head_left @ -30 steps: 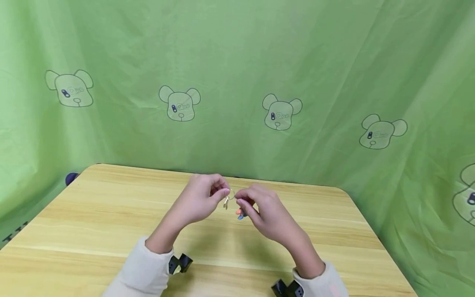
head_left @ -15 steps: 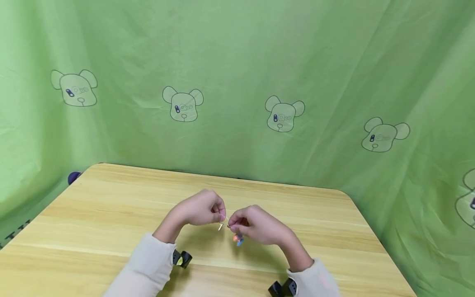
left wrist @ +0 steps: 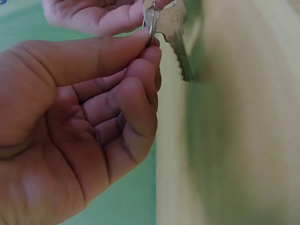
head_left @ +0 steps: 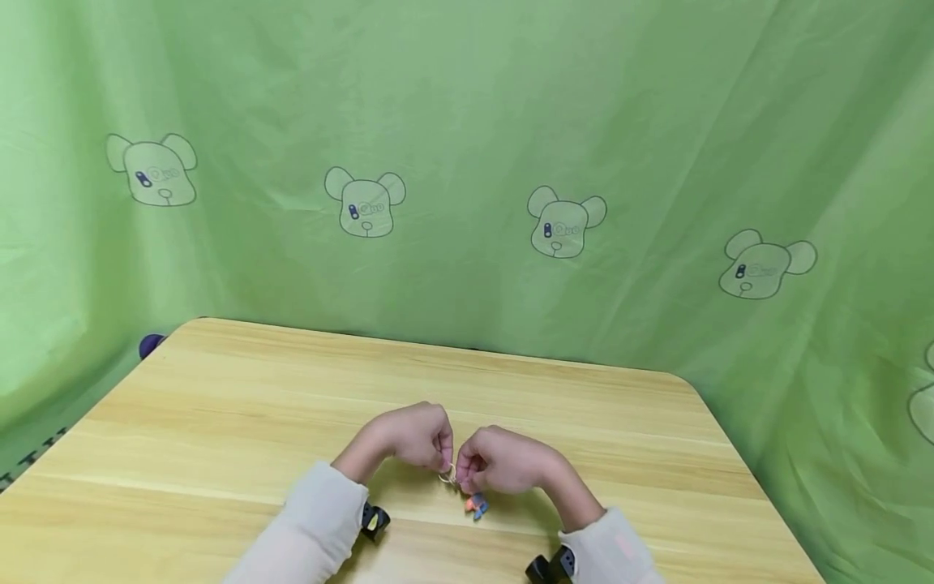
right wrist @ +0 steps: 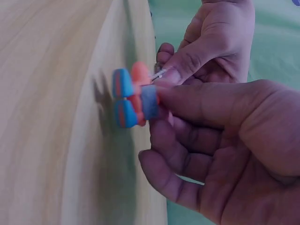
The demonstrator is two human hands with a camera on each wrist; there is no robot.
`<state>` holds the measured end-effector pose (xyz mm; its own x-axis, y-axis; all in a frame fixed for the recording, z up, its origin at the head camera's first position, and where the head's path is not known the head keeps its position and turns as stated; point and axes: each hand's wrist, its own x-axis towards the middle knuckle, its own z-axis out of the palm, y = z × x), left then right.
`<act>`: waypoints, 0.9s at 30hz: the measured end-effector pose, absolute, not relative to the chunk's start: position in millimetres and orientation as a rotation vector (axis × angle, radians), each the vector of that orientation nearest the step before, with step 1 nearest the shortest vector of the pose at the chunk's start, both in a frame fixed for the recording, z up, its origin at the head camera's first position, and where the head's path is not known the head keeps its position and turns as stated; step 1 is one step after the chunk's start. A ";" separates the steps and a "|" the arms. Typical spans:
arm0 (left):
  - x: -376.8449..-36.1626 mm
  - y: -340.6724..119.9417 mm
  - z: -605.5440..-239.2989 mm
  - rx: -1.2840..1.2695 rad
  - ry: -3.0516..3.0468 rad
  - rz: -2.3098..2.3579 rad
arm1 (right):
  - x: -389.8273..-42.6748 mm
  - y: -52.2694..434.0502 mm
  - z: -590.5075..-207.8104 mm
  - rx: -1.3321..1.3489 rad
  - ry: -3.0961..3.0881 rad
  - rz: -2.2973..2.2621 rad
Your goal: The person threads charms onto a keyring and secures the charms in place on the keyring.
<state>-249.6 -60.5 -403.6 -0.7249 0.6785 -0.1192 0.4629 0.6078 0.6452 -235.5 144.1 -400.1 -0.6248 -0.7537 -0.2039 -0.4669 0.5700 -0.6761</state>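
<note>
Over the table (head_left: 306, 389), my two hands meet at a small keychain. With thumb and forefinger my left hand (head_left: 419, 434) pinches its thin metal ring (left wrist: 151, 28). A silver key (left wrist: 176, 35) hangs from that ring, teeth down, in the left wrist view. My right hand (head_left: 511, 462) is right beside the left, its thumb and fingers pinching a small orange and blue toy figure (right wrist: 124, 112). In the head view the figure hangs just below the right fingertips. Where ring and figure join is hidden by fingers.
The wooden tabletop reaches out around both hands. Behind it hangs a green curtain (head_left: 467, 105) printed with bear heads. A black wrist camera (head_left: 375, 521) sits at the left cuff, another wrist camera (head_left: 550, 566) at the right.
Both hands have come down and nearer to the person, carrying the keychain with them. They are now closer together, and the key shows less in the head view.
</note>
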 end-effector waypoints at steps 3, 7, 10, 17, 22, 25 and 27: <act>-249.5 -56.4 -408.3 0.894 2.502 0.822 | -237.7 145.6 -403.8 -0.971 2.320 -0.776; -249.4 -53.1 -411.4 0.861 2.525 0.808 | -240.6 147.5 -407.3 -0.961 2.330 -0.756; -248.4 -51.2 -412.1 0.836 2.539 0.791 | -242.0 149.3 -408.9 -0.957 2.336 -0.753; -247.7 -48.6 -413.5 0.803 2.570 0.765 | -243.3 151.0 -409.9 -0.948 2.337 -0.754; -248.0 -48.7 -412.1 0.784 2.580 0.799 | -243.9 151.5 -408.1 -0.931 2.351 -0.750; -248.4 -49.2 -411.9 0.772 2.587 0.809 | -243.5 152.1 -406.9 -0.919 2.350 -0.757; -248.7 -49.9 -412.2 0.771 2.592 0.807 | -242.8 152.3 -406.3 -0.910 2.340 -0.767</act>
